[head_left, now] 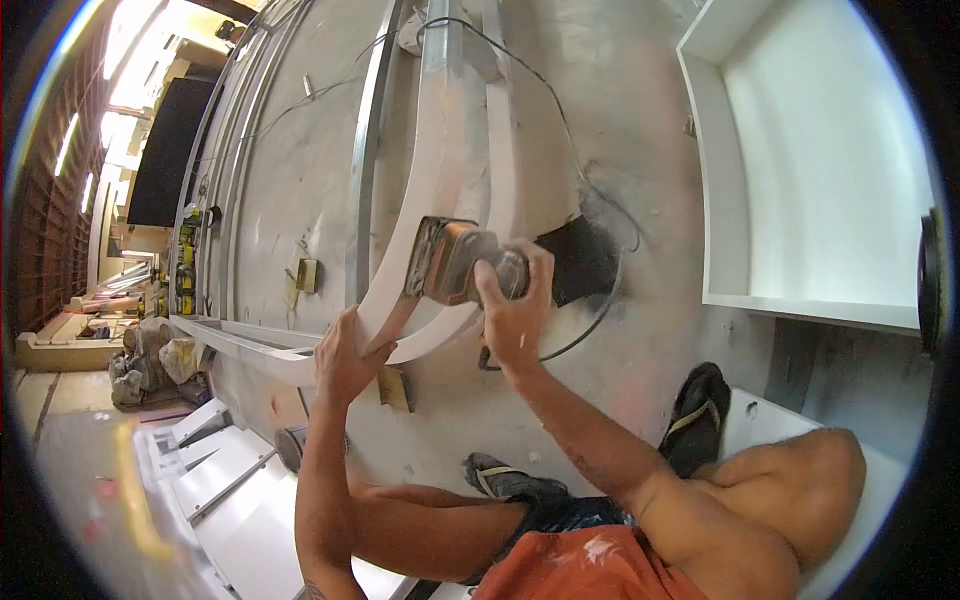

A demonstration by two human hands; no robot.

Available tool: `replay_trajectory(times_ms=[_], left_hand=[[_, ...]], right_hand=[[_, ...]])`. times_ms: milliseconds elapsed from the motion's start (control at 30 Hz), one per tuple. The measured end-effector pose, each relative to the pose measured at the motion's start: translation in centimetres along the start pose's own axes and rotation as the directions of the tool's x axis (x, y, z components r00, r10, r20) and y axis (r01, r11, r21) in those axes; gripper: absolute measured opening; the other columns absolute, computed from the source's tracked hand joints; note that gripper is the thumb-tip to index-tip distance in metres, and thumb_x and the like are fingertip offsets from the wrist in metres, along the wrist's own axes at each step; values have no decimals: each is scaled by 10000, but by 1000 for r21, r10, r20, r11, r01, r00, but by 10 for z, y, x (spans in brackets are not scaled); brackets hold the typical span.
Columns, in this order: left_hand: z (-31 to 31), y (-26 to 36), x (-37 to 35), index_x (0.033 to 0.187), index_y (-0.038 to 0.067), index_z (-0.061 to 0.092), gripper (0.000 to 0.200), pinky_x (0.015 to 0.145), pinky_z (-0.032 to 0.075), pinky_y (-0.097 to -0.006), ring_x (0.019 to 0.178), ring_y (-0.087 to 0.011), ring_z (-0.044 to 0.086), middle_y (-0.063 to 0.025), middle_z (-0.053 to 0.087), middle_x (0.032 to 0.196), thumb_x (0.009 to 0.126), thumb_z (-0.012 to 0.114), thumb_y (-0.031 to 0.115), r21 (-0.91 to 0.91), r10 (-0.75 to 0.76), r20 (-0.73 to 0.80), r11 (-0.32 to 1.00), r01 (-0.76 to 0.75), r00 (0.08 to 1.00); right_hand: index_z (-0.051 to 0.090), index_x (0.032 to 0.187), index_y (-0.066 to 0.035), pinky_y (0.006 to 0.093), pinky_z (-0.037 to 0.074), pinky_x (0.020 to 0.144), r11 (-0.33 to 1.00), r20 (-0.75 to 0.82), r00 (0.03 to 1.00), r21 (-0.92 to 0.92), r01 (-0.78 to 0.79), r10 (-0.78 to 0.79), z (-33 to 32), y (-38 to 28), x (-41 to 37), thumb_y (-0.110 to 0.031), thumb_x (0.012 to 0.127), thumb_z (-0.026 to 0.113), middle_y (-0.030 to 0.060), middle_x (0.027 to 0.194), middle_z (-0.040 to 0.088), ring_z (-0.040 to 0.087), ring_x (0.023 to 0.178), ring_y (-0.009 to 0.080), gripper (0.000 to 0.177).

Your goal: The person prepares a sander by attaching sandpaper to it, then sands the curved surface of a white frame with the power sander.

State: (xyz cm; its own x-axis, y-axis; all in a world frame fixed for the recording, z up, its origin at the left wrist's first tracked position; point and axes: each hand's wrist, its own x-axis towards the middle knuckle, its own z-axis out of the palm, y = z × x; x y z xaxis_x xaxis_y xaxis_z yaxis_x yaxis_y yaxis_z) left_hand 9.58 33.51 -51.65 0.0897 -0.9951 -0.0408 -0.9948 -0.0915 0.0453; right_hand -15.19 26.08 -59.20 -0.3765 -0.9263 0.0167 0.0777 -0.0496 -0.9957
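Note:
My right hand [520,305] is closed around an orange and black power sander [452,262], whose flat pad rests against a long white curved strip [393,275]. A black piece [580,262], maybe its dust bag, shows just right of the sander. Lower down, my left hand [345,355] grips the near end of the curved strip, thumb across it. A second pale curved strip [503,160] runs beside the first. The dark power cord [560,105] loops over the strips and down the right side.
Metal bars [368,170] stretch away on the left over a grey floor [640,130]. A white open box [715,180] stands at right. Plastic bags [150,360] and white panels [235,500] are at left. My sandalled feet [697,415] are close by.

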Motion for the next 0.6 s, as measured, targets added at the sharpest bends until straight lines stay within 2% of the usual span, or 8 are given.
replay_trajectory(times_ms=[133, 300, 367, 467, 533, 600], left_hand=[[1, 0, -2, 1347, 1, 553, 800, 897, 554, -505, 1068, -434, 690, -235, 706, 1169, 730, 931, 344, -5, 44, -58, 999, -44, 997], [5, -3, -2, 1339, 12, 564, 796, 876, 562, -511, 1019, -434, 705, -226, 717, 1138, 720, 938, 345, 1, 50, -79, 999, -50, 996], [6, -7, -1, 1388, 23, 511, 856, 864, 548, -540, 1015, -481, 701, -272, 720, 1103, 747, 922, 414, 2, 78, -83, 997, -78, 993], [7, -6, -1, 1375, 18, 524, 841, 863, 552, -535, 1018, -476, 703, -271, 720, 1112, 743, 925, 401, -9, 55, -81, 998, -55, 995], [4, -1, -1, 1348, 19, 546, 802, 848, 561, -519, 1006, -451, 708, -246, 720, 1114, 737, 926, 370, 16, 47, -87, 999, -46, 995], [1, 5, -1, 1322, 21, 567, 763, 833, 571, -503, 995, -426, 713, -221, 719, 1117, 730, 928, 340, 38, 26, -89, 999, -22, 996]], right_hand=[[620, 1189, -41, 409, 504, 929, 1000, -3, 1000, 30, -6, 6, -3, 0, 49, -198, 900, 769, 137, 1092, 596, 616, 1010, 266, 361], [660, 1187, -21, 413, 527, 893, 999, 106, 994, 27, -30, 27, 1, -5, 130, -288, 872, 765, 172, 1072, 690, 684, 928, 310, 426], [664, 1187, -17, 411, 526, 897, 1000, 139, 990, 17, -18, 16, 5, -6, 163, -300, 863, 762, 175, 1080, 693, 685, 939, 311, 441], [665, 1192, -9, 408, 523, 901, 998, 199, 979, 50, -47, 37, 16, -3, 204, -317, 852, 755, 177, 1088, 699, 682, 956, 310, 467], [662, 1197, -6, 408, 522, 902, 992, 229, 971, 92, -89, 66, 17, -6, 208, -322, 850, 752, 177, 1088, 702, 680, 963, 308, 478], [666, 1197, -7, 404, 519, 904, 997, 217, 976, 75, -30, 13, 16, -12, 205, -322, 854, 747, 179, 1068, 702, 675, 962, 310, 473]])
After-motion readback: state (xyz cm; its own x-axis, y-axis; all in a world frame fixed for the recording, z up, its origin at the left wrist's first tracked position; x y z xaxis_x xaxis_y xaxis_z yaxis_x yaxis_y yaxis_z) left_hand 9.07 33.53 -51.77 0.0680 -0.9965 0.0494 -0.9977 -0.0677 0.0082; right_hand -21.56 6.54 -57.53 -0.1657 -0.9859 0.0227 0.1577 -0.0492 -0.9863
